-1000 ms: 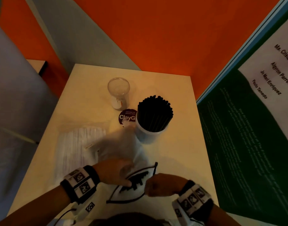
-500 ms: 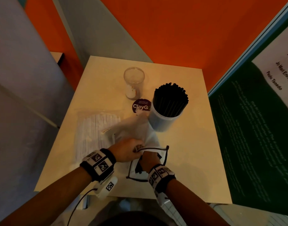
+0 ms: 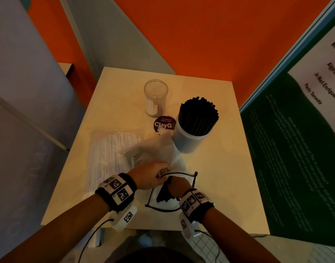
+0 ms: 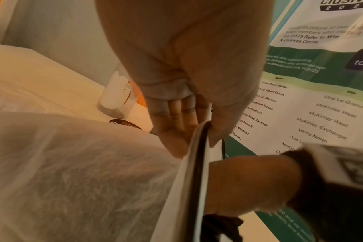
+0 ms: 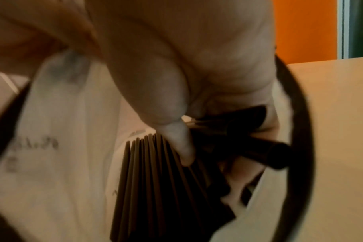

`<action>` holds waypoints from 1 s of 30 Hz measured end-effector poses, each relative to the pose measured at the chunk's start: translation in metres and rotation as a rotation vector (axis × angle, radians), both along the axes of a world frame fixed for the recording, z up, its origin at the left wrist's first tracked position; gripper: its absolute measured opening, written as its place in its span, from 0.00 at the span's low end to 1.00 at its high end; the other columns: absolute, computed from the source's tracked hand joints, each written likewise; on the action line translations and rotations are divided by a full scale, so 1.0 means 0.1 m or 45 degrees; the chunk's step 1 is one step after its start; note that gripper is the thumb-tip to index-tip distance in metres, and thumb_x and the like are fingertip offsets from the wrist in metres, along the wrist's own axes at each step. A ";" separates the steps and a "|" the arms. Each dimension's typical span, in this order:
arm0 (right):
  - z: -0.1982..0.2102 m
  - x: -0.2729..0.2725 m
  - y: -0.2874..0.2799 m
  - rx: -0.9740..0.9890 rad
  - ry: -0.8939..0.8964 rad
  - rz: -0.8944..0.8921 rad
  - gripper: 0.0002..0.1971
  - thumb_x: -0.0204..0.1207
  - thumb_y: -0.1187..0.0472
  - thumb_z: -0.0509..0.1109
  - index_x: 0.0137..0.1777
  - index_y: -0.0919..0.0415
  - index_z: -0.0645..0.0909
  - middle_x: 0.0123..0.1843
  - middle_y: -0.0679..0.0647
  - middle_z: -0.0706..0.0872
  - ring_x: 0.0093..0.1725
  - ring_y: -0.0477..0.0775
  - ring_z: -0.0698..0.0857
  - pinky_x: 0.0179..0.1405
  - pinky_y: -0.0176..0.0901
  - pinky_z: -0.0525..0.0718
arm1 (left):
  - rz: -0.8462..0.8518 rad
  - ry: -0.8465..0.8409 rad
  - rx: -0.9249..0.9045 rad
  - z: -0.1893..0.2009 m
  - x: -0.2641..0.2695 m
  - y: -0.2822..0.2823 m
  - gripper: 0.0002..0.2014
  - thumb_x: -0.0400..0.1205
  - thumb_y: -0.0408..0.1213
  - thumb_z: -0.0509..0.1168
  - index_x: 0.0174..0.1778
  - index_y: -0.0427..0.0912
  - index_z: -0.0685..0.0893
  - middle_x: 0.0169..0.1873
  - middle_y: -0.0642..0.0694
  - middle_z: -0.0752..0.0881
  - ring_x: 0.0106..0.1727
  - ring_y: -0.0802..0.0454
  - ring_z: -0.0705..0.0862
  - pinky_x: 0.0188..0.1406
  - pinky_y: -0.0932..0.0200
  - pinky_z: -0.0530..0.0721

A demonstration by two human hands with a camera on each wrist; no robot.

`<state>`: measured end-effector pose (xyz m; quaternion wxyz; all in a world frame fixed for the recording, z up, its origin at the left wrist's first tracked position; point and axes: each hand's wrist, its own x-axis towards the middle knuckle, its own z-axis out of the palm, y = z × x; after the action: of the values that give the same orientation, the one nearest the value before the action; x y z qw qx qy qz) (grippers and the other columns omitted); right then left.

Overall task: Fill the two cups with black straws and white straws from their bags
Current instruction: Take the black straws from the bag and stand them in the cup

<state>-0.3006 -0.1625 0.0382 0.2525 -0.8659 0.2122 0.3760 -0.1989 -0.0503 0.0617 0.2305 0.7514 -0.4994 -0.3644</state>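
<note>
A translucent white bag (image 3: 161, 152) with a black rim lies at the table's near middle. My left hand (image 3: 149, 177) pinches that rim (image 4: 201, 139) between thumb and fingers and holds the mouth up. My right hand (image 3: 177, 184) reaches inside the bag, fingers curled round a bunch of black straws (image 5: 153, 180). A white cup (image 3: 189, 143) packed with black straws (image 3: 198, 115) stands just beyond the bag. Behind it to the left stands a clear cup (image 3: 155, 95) with no straws. A clear bag of white straws (image 3: 109, 158) lies flat at the left.
A round dark "ClayG" sticker (image 3: 163, 124) lies between the two cups. The small table (image 3: 229, 168) has bare surface on its right side. A green and white poster (image 3: 295, 149) stands close on the right, with an orange wall behind.
My right hand has left the bag's rim and gone inside the bag onto the black straws. The left hand keeps its pinch on the rim. The head view shifted.
</note>
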 end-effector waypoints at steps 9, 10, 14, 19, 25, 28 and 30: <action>0.75 -0.63 -0.71 -0.237 0.175 0.365 0.11 0.82 0.63 0.59 0.60 0.64 0.79 0.62 0.61 0.84 0.58 0.61 0.84 0.54 0.49 0.79 | -0.206 -0.437 -0.183 0.00 -0.25 -0.38 0.32 0.79 0.63 0.61 0.75 0.50 0.67 0.69 0.51 0.72 0.70 0.51 0.67 0.70 0.55 0.65; 0.88 -0.69 -0.80 -0.307 0.146 0.393 0.13 0.82 0.62 0.59 0.64 0.61 0.76 0.63 0.58 0.84 0.60 0.61 0.83 0.58 0.51 0.77 | -0.245 -0.436 -0.209 0.03 -0.32 -0.44 0.35 0.77 0.67 0.60 0.75 0.52 0.67 0.69 0.52 0.71 0.71 0.53 0.67 0.71 0.55 0.65; 1.31 -0.82 -1.04 -0.474 -0.092 0.435 0.15 0.82 0.60 0.58 0.68 0.54 0.72 0.64 0.53 0.82 0.64 0.59 0.80 0.68 0.57 0.67 | -0.296 -0.319 -0.193 0.18 -0.60 -0.75 0.41 0.71 0.68 0.67 0.76 0.52 0.65 0.66 0.52 0.77 0.65 0.55 0.73 0.62 0.59 0.71; 1.61 -0.77 -1.23 -0.378 -0.328 0.363 0.11 0.81 0.50 0.65 0.58 0.52 0.77 0.54 0.48 0.85 0.54 0.53 0.82 0.60 0.48 0.73 | -0.164 -0.270 -0.191 0.36 -0.57 -0.94 0.05 0.82 0.44 0.63 0.43 0.54 0.73 0.27 0.54 0.76 0.31 0.50 0.79 0.34 0.57 0.77; 1.55 -0.79 -1.48 0.433 -1.272 -0.518 0.39 0.74 0.26 0.45 0.59 0.55 0.83 0.60 0.43 0.85 0.63 0.36 0.80 0.65 0.29 0.72 | -0.121 -0.413 -0.181 0.48 -0.22 -0.72 0.12 0.83 0.46 0.61 0.34 0.52 0.71 0.31 0.50 0.81 0.34 0.52 0.79 0.38 0.63 0.74; 1.31 -0.66 -1.29 0.570 -1.257 -0.685 0.41 0.74 0.27 0.38 0.56 0.52 0.86 0.61 0.42 0.86 0.67 0.39 0.79 0.76 0.43 0.68 | -0.097 -0.522 -0.224 0.51 -0.20 -0.72 0.08 0.82 0.49 0.61 0.43 0.49 0.79 0.39 0.52 0.81 0.38 0.54 0.79 0.39 0.68 0.71; 1.22 -0.58 -1.20 0.665 -1.248 -0.710 0.39 0.76 0.30 0.40 0.51 0.54 0.88 0.59 0.46 0.88 0.66 0.42 0.81 0.78 0.51 0.69 | -0.025 -0.479 -0.161 0.53 -0.23 -0.75 0.09 0.81 0.50 0.62 0.48 0.50 0.81 0.39 0.55 0.80 0.40 0.55 0.78 0.42 0.63 0.75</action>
<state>-0.3588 -0.2829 0.1598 0.6128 -0.7595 0.1907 -0.1060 -0.2220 -0.1256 0.1150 0.1763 0.7854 -0.5629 -0.1877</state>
